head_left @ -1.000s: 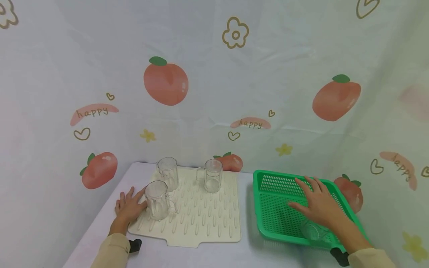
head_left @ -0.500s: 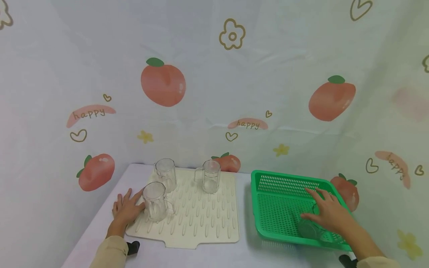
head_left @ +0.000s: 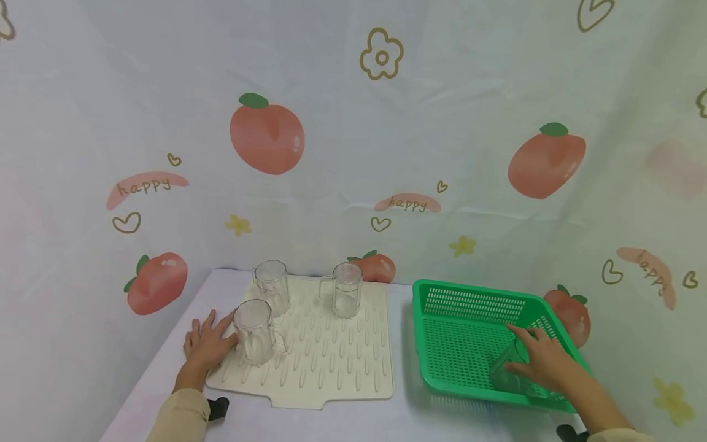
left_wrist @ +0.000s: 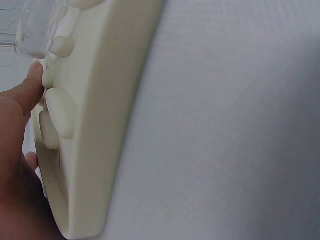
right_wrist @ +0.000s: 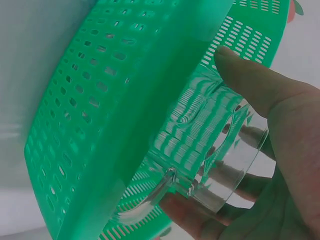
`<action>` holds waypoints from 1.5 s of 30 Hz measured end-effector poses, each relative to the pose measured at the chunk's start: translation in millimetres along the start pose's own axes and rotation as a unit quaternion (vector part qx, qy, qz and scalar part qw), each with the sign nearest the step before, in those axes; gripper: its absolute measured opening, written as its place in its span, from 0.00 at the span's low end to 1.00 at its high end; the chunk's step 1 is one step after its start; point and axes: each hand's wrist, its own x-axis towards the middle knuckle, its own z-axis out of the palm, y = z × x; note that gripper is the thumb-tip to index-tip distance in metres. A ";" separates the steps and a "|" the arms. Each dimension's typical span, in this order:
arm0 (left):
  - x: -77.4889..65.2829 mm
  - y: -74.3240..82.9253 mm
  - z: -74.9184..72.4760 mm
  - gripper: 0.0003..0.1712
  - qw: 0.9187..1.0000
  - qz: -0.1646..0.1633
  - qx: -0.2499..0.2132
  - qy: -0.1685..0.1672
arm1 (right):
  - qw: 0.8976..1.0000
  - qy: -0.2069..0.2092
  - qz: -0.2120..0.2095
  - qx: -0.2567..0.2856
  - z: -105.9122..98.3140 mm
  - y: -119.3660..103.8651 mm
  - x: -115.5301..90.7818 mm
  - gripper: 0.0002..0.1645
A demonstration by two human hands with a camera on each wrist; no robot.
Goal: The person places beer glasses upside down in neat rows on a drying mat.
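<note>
Inside the green plastic basket [head_left: 423,362], my right hand [head_left: 544,362] grips a clear glass mug [head_left: 504,376]. The right wrist view shows fingers bent round one side of this mug [right_wrist: 232,157] and the thumb on the other, its handle toward the basket's near wall. My left hand [head_left: 207,348] rests at the left edge of a cream ridged drying mat [head_left: 337,362], fingers spread and relaxed. Its thumb lies close beside the front glass mug [head_left: 255,337] on that mat. In the left wrist view the thumb touches the mat's ridges, just below the mug's base.
Two more glass mugs stand toward the back of the mat, one at the left [head_left: 274,291] and one at the right [head_left: 347,294]. A white curtain [head_left: 331,153] printed with fruit hangs behind the white table [head_left: 405,380].
My right hand has come down into the basket and taken hold of the glass mug, which now stands more upright than before. My left hand stays at the mat's edge.
</note>
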 end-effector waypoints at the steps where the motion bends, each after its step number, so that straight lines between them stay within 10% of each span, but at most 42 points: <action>1: 0.2 -0.6 0.3 0.40 1.000 -0.001 0.001 0.000 | 1.000 -0.003 0.001 0.001 -0.2 0.5 0.3 0.53; 19: 1.8 -3.0 2.3 0.39 1.000 -0.010 0.010 0.002 | 1.000 -0.008 -0.013 0.027 -10.2 0.0 5.2 0.36; 33: 3.5 -5.1 4.9 0.39 1.000 -0.004 0.007 0.009 | 0.986 0.140 -0.070 0.054 -18.6 -16.8 13.3 0.31; 45: 1.0 -4.7 5.8 0.39 1.000 -0.002 0.001 0.019 | 0.975 0.160 -0.038 0.147 -33.5 -44.6 22.8 0.32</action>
